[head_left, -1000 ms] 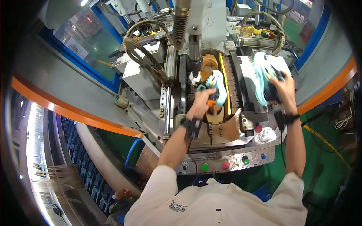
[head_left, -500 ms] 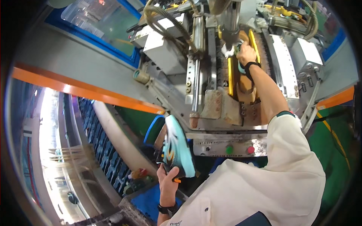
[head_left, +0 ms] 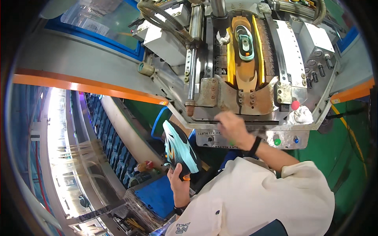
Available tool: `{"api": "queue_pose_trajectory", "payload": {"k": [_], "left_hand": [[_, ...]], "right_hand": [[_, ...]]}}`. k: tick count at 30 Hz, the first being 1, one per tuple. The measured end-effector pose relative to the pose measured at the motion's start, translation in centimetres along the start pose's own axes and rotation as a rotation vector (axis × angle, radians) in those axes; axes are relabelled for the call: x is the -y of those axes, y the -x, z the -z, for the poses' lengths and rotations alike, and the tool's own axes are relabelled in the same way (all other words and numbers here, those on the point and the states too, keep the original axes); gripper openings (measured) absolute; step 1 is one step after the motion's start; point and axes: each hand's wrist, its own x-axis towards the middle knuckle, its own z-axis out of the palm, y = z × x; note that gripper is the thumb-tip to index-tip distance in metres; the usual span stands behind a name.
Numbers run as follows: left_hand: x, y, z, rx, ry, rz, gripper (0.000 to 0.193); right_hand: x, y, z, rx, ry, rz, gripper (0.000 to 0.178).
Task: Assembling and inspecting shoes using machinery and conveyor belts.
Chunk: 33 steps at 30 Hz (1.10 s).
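Note:
A teal and black running shoe [head_left: 182,148] is held upright in my left hand [head_left: 180,185], gripped near its orange-tabbed lower end. My right hand [head_left: 235,131] is over the front edge of the machine, above the control panel [head_left: 252,141]. Motion blurs its fingers, and I cannot make out whether they hold anything. A second shoe [head_left: 245,42], dark with teal edges, lies in the machine bed, opening upward, on a brown pad [head_left: 246,72] between two yellow strips [head_left: 231,59]. My right hand is apart from that shoe.
A metal cylinder [head_left: 219,11] hangs above the bed, with crumpled white material [head_left: 223,38] beside it. At the machine's right front corner sits a white cloth [head_left: 301,115] near a red button [head_left: 295,105]. A conveyor [head_left: 75,165] runs along the left, and a blue-topped box [head_left: 155,196] stands below my left hand.
My right hand has come back from the shoe in the bed to the machine's front edge, uncovering that shoe. My left hand has turned its shoe slightly.

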Motion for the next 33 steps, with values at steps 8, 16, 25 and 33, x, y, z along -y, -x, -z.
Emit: {"api": "queue_pose_trajectory", "payload": {"k": [8,16,25,33], "left_hand": [[0.3,2.1,-0.9,0.080,0.007,-0.023,0.036],[1.4,2.4,0.5,-0.034,0.081,-0.031,0.019],[2.8,2.9,1.5,-0.052,0.129,-0.019,0.023],[3.9,3.5,3.4,-0.080,0.176,-0.022,0.026]], "right_hand": [[-9.9,9.1,-11.5,0.357,0.238,0.039,0.021],[-9.0,10.1,-11.0,0.365,0.193,0.059,0.022],[-7.5,9.2,-9.0,0.287,0.120,0.033,0.027],[0.9,-20.4,16.6,-0.831,-0.024,0.437,0.040]]}}
